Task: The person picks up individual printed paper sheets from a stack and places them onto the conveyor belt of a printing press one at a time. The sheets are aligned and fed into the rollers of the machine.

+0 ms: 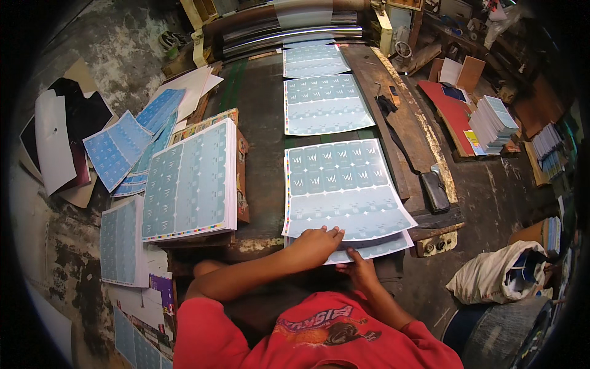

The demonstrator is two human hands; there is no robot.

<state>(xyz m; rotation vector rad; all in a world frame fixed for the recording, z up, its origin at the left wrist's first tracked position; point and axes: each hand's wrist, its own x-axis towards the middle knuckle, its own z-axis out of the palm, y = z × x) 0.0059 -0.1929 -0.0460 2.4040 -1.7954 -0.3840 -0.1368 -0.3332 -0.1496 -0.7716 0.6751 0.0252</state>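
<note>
At the near end of the machine's bed, a printed sheet (350, 184) with rows of blue-grey labels lies over a lower sheet (381, 249), which sticks out beneath its front edge. My left hand (315, 245) rests across that front edge, fingers laid on the upper sheet; its thumb is hidden. Just to the right, my right hand (361, 269) pinches the near edge of the lower sheet, thumb on top and fingers out of sight below. Farther up the bed follow a second sheet (327, 106) and a third sheet (315, 61), in line toward the rollers.
A thick stack of printed sheets (190, 178) stands left of the bed, with a lower stack (120, 240) beside it and loose blue sheets (117, 147) behind. Steel rollers (295, 37) cross the far end. On the right are a black pouch (435, 192) and a white sack (491, 277).
</note>
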